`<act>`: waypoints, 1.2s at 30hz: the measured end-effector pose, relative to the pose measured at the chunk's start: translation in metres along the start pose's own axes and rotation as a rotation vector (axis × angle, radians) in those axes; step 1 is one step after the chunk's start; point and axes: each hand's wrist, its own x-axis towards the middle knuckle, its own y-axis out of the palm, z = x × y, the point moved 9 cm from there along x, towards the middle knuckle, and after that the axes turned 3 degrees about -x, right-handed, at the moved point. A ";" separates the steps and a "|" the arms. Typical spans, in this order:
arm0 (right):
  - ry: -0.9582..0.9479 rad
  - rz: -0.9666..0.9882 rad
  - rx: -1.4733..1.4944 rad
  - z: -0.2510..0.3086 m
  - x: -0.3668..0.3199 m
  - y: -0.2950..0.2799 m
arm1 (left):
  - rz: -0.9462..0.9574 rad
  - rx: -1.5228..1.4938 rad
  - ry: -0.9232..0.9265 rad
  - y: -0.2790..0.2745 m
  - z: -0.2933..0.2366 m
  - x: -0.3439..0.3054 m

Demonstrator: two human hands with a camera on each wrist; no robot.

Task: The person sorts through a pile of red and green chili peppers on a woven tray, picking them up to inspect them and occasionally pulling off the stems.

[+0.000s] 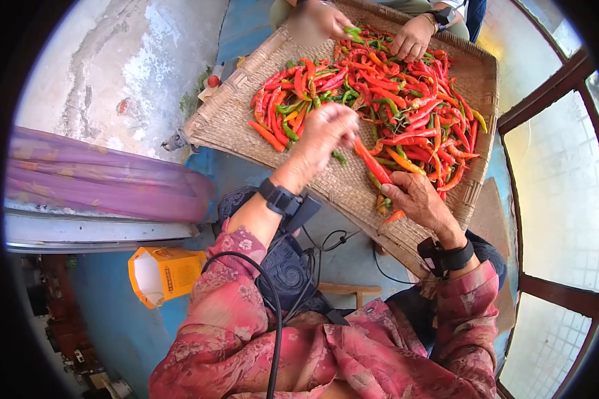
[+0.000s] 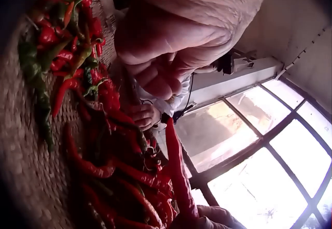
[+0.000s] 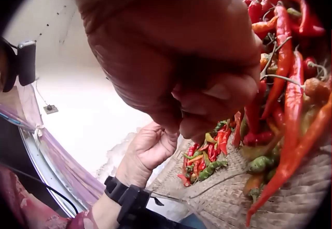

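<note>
My right hand (image 1: pixel 420 201) grips the lower end of a long red pepper (image 1: pixel 373 163) over the near side of the woven tray (image 1: pixel 236 123). The pepper's other end points up toward my left hand (image 1: pixel 323 141). In the left wrist view my left hand (image 2: pixel 181 32) has its fingers curled toward the thumb, just above the top of the red pepper (image 2: pixel 179 167), and nothing shows between them. My right hand (image 3: pixel 176 58) hides most of its pepper in the right wrist view. A large pile of red peppers (image 1: pixel 416 123) lies beside a smaller mixed group (image 1: pixel 273 113).
Another person's two hands (image 1: pixel 412 38) reach into the tray's far side. An orange box (image 1: pixel 173 274) stands on the floor at left, near a purple cloth (image 1: pixel 106 176). Black cables (image 1: pixel 276 319) cross my sleeve and lap. Framed windows (image 1: pixel 559 199) stand at right.
</note>
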 end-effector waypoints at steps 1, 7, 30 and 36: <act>0.062 0.023 0.104 -0.005 -0.001 -0.002 | -0.061 0.060 0.080 -0.013 -0.013 0.003; 0.076 -0.269 1.083 -0.015 0.011 -0.049 | 0.101 1.616 0.398 -0.002 -0.019 -0.016; 0.056 0.284 0.118 0.000 0.001 0.025 | 0.084 0.459 -0.031 -0.004 0.006 0.004; 0.213 -0.219 1.053 -0.016 0.008 -0.038 | -0.127 1.607 0.429 -0.016 -0.008 0.017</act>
